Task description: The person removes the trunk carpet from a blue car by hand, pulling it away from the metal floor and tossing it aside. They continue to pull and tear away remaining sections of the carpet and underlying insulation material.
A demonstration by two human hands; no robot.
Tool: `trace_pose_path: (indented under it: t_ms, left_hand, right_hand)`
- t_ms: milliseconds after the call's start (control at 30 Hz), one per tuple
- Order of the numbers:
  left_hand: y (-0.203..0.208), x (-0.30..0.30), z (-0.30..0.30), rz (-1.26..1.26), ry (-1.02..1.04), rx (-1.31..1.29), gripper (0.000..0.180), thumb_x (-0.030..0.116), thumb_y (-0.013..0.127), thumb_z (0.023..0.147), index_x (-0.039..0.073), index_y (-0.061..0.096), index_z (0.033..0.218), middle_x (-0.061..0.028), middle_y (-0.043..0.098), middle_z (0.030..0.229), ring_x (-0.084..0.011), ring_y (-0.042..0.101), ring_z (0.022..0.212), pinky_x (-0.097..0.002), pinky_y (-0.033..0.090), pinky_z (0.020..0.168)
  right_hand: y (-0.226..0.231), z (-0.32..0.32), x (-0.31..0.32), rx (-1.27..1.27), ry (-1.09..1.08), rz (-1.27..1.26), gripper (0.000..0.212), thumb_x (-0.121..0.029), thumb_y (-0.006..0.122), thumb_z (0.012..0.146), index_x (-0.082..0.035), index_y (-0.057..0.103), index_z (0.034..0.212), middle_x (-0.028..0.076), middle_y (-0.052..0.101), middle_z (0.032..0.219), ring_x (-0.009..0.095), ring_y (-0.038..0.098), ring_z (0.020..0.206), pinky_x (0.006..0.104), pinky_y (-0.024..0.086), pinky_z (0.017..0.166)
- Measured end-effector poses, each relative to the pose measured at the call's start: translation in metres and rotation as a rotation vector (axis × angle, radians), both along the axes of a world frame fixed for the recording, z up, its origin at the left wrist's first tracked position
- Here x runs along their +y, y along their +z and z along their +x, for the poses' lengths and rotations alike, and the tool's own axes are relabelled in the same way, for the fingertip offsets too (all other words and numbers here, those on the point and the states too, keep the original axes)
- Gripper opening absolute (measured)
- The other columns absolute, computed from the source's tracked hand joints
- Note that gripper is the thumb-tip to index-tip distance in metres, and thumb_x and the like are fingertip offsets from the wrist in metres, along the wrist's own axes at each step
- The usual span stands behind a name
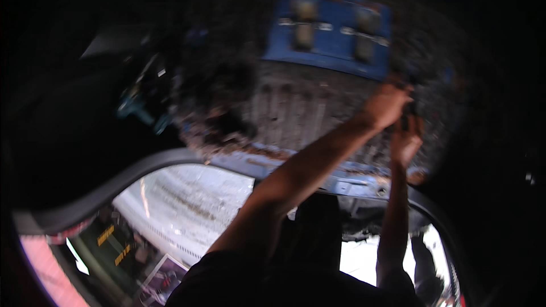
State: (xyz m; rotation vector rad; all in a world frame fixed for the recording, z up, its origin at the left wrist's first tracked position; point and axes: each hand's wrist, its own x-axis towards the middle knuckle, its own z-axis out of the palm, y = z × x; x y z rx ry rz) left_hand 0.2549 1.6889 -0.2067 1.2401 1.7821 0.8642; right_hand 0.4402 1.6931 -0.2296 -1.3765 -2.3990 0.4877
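Note:
Both of my hands are together at the right of the dark, grimy trunk floor (290, 102), just below the lower right corner of a blue metal panel (333, 59). Fingers curled, my left hand (389, 105) closes on something small and dark that I cannot make out. Close under it is my right hand (406, 141), its fingers pointing up and bent towards the same dark spot. Motion blur and shadow hide what lies between the two hands. The blue panel has several oblong recesses.
A teal tool (135, 108), blurred, lies in shadow at the left. Along the near side runs the worn blue trunk sill (352, 185), bordered by a dark rubber seal (153, 164). Outside, below left, are a pale dusty surface (187, 199) and a dark green box-like thing (105, 250).

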Motion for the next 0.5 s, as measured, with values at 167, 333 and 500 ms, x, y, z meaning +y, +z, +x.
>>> trace_pose_path:
  t_ms: [167,333,500]
  left_hand:
    - [0.032,-0.024,-0.008,0.213,0.024,0.105,0.059,0.018,0.079,0.103,0.002,0.058,0.155,-0.0243,0.06,0.151,-0.0459,0.06,0.137,-0.053,0.055,0.113]
    - [0.03,-0.037,0.004,0.239,-0.105,0.313,0.09,0.028,0.089,0.095,0.003,0.042,0.168,-0.0245,0.047,0.163,-0.0445,0.055,0.141,-0.0547,0.054,0.113]
    - [0.006,-0.009,-0.002,0.23,-0.097,0.298,0.054,0.026,0.088,0.095,0.006,0.072,0.143,-0.0132,0.066,0.136,-0.0358,0.065,0.121,-0.0516,0.06,0.102]
  right_hand:
    - [0.026,-0.032,0.032,0.175,-0.117,-0.13,0.034,0.003,0.066,0.088,0.002,0.073,0.121,0.028,0.074,0.12,0.05,0.071,0.113,0.0581,0.058,0.096]
    - [0.067,-0.041,0.115,0.372,-0.352,-0.055,0.039,-0.002,0.068,0.096,0.009,0.069,0.133,0.027,0.077,0.114,0.045,0.077,0.107,0.0428,0.058,0.095]
    - [0.068,-0.031,0.131,0.052,-0.026,-0.254,0.08,-0.032,0.096,0.088,0.0,0.063,0.153,0.026,0.059,0.154,0.047,0.062,0.134,0.0563,0.057,0.107]
